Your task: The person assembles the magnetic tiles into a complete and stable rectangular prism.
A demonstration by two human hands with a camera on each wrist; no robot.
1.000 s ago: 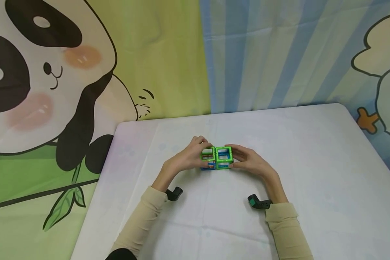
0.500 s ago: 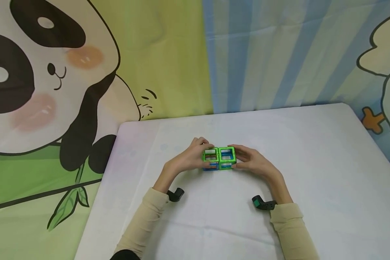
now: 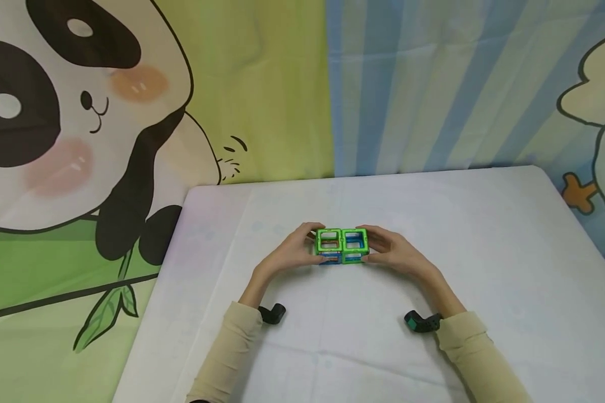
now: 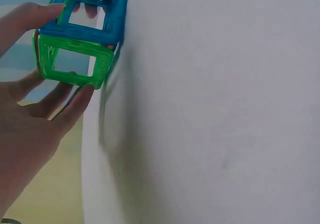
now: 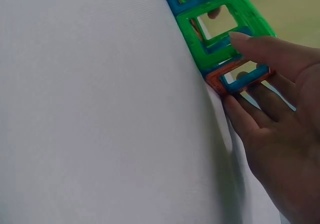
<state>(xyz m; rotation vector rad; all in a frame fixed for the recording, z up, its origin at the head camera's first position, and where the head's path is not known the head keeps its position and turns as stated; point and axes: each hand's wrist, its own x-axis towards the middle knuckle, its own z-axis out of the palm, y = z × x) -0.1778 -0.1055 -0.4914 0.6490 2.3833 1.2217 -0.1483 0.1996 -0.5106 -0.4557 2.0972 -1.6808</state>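
Two joined magnetic-tile cubes [image 3: 355,250] stand side by side on the table, with green open frames on top. Blue and green frames [image 4: 82,32] form the side seen in the left wrist view; an orange-and-blue end [image 5: 217,81] shows in the right wrist view. My left hand [image 3: 293,247] grips the left cube, its thumb on the blue frame and its other fingers at the end and far side. At the right cube, my right hand [image 3: 394,253] holds on with the thumb on a green frame and fingers around the end. Some far-side fingertips are hidden.
A white cloth covers the table [image 3: 383,358], with a rounded corner at the far right. Behind it hangs a printed curtain [image 3: 282,84] with a panda and stripes. Black wrist cameras [image 3: 272,314] sit on both wrists.
My left fingers have come down from the left cube's top toward its end and far side. The right forearm has swung slightly outward. The cubes stay together between both hands.
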